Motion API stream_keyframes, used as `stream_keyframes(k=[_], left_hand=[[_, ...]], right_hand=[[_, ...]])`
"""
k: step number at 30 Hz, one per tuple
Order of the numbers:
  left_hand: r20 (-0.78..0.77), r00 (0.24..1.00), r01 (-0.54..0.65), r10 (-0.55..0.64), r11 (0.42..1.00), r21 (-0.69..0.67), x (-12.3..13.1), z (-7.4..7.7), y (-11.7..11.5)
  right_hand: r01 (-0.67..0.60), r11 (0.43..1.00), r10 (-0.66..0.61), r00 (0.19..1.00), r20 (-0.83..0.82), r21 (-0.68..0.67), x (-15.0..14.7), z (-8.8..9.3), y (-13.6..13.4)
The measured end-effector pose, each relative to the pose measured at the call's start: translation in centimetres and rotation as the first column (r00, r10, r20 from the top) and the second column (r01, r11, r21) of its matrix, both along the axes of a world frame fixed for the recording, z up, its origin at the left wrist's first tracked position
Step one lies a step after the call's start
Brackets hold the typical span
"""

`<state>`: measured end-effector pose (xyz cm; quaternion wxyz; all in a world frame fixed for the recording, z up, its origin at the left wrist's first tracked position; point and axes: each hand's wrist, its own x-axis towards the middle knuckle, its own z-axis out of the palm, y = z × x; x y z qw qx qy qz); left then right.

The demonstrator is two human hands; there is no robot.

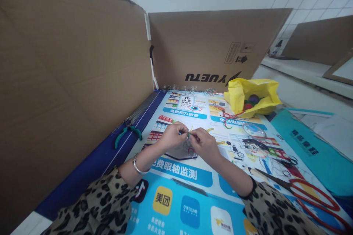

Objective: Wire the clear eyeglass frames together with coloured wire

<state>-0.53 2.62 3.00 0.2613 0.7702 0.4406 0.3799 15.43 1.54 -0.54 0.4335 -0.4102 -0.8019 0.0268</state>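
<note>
Both of my hands meet over the middle of the printed sheet (176,191). My left hand (174,134) wears a bangle at the wrist, and its thumb and forefinger are pinched together. From the other side my right hand (204,143) pinches too, with its fingertips almost touching the left ones. Between them is a small, thin piece with a bit of green (189,135), like wire or thread; its exact kind is too small to make out. Something wiry or clear hangs just beneath the fingers, partly hidden by them.
Teal-handled pliers (128,134) lie left, by thin metal wires (142,109). Red-handled scissors (303,191) lie right. An open yellow bag (253,95) holding yarn-like balls stands behind a clear round dish (254,131). Cardboard panels (209,44) wall the back and left. A teal bag (311,150) lies right.
</note>
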Motion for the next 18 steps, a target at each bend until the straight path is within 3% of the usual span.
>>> stream_keyframes(k=[13,18], left_hand=[[0.000,1.000,-0.004,0.004,1.000,-0.020,0.17,-0.09,-0.03],[-0.002,1.000,0.006,-0.006,1.000,-0.017,0.10,0.08,-0.12]], right_hand=[[-0.026,0.999,0.024,0.998,-0.052,-0.027,-0.02,0.06,0.07],[-0.037,0.992,0.018,0.988,-0.156,-0.121,0.00,0.60,-0.10]])
